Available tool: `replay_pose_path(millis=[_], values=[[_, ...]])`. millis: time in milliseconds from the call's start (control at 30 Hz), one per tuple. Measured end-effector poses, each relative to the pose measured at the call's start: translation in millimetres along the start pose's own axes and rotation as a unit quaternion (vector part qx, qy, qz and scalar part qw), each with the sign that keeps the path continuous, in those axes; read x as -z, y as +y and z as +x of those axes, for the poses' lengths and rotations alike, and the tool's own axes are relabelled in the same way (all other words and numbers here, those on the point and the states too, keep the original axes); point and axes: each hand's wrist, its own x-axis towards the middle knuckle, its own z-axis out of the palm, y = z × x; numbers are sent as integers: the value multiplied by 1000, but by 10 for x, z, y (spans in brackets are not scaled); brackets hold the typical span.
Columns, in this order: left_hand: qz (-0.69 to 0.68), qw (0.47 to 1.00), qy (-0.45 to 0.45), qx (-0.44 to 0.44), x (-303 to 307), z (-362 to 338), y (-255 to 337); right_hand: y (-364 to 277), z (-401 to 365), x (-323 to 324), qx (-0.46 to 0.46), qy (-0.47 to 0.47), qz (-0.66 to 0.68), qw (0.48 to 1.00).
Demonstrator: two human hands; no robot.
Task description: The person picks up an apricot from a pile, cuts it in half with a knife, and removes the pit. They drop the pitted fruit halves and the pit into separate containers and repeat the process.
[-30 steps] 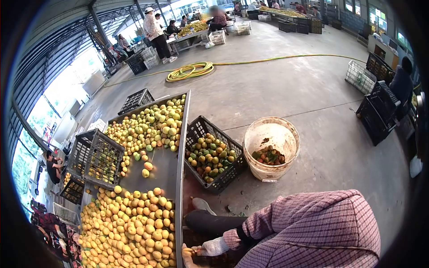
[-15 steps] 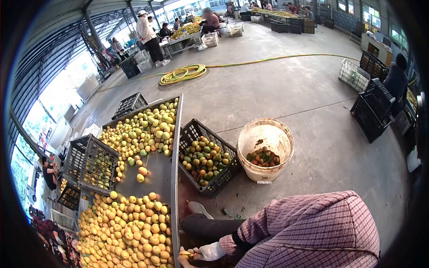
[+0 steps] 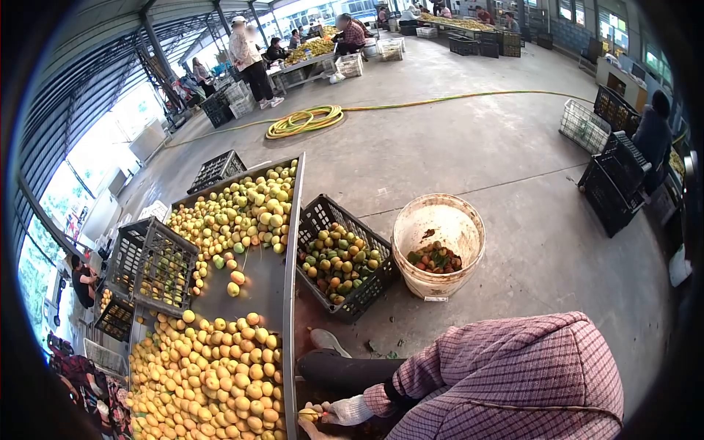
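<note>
At the bottom edge, close by the metal rim of the sorting table (image 3: 290, 293), my right hand (image 3: 346, 411) wears a pale glove with bare fingertips. Its fingers close round a small yellow fruit (image 3: 311, 414). My left hand (image 3: 314, 431) is just below, partly cut off by the frame, its fingers bent against the same fruit. Left of my hands lies a large heap of yellow-orange fruit (image 3: 213, 374); greener fruit (image 3: 253, 202) is piled at the table's far end.
Beside the table stand a black crate of mixed green and orange fruit (image 3: 341, 257) and a dirty white bucket (image 3: 440, 275) with fruit at its bottom. A tilted black crate (image 3: 165, 268) rests on the table's left side. A hose (image 3: 304, 121) lies coiled on the floor; several people work farther off.
The view has shifted slightly, so the surroundings sit a little to the right. Both hands remain together at the table's rim with the small yellow fruit.
</note>
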Motion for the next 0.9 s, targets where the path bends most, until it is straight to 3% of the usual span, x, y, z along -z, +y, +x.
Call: replay_pose_path(millis=[67, 133, 167, 300, 367, 400, 467, 600, 667, 767, 800, 867, 900], values=[[-27, 999, -11, -28, 64, 23, -71, 207, 109, -285, 2, -1, -8, 1000], [192, 976, -39, -97, 84, 18, -11, -68, 81, 0, 4, -1, -16, 1000], [134, 989, -52, -20, -16, -30, 135, -40, 38, 20, 6, 0, -19, 1000], [98, 991, -57, 69, 76, 11, 208, -28, -4, -12, 16, -2, -27, 1000], [219, 971, -45, -83, -47, -121, 125, 147, 2, -235, 17, -6, -34, 999], [219, 971, -44, -83, -15, -103, 65, 237, 12, -306, 18, -7, -36, 999], [-48, 998, -31, 13, 82, 7, -84, 258, -34, -237, 20, -7, -43, 999], [4, 999, -42, -2, 132, 19, 28, -61, -80, 92, 23, -9, -62, 998], [134, 989, -61, 10, 6, -80, 213, -56, -101, 120, 27, -7, -65, 997], [171, 983, -58, -26, 15, -108, 210, 32, -132, 26, 30, -8, -75, 997], [169, 984, -57, -26, 17, -110, 175, 73, -141, -2, 30, -9, -80, 996], [-6, 1000, -26, 10, 33, -77, 41, 156, -165, -53, 31, -12, -87, 996], [-7, 1000, -26, 10, 68, -38, -40, 184, -183, -75, 32, -13, -90, 995]])
